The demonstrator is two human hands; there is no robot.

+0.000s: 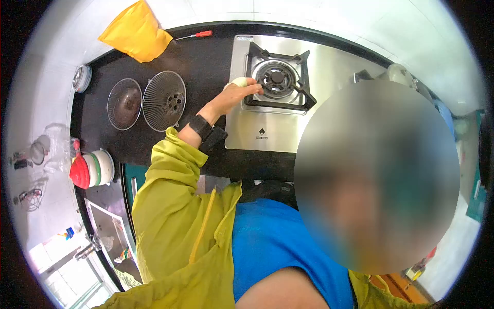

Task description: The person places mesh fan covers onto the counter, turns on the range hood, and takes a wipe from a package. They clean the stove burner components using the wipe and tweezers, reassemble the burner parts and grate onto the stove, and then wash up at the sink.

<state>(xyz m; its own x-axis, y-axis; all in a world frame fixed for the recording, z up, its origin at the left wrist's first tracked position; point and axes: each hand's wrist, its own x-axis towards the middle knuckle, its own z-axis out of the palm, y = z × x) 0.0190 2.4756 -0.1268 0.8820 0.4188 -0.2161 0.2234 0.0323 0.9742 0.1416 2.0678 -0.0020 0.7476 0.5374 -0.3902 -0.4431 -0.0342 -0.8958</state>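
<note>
My left hand (237, 95) reaches over the left edge of the stainless steel gas stove (272, 133), with its fingers curled together at the left side of the black pan support (280, 106). A small pale greenish-white thing (240, 81) shows at the hand; I cannot tell what it is or whether the fingers also grip the support. The round burner (277, 78) sits inside the support, just right of my fingertips. My right hand is not visible; a large blurred circle covers the right side.
Two wire baskets (164, 101) stand on the dark counter (206, 62), left of my forearm. Behind them lie a yellow bag (135, 32) and a red-handled screwdriver (203, 34). Red, green and white bowls (91, 169) are at the left edge, above a sink (109, 226).
</note>
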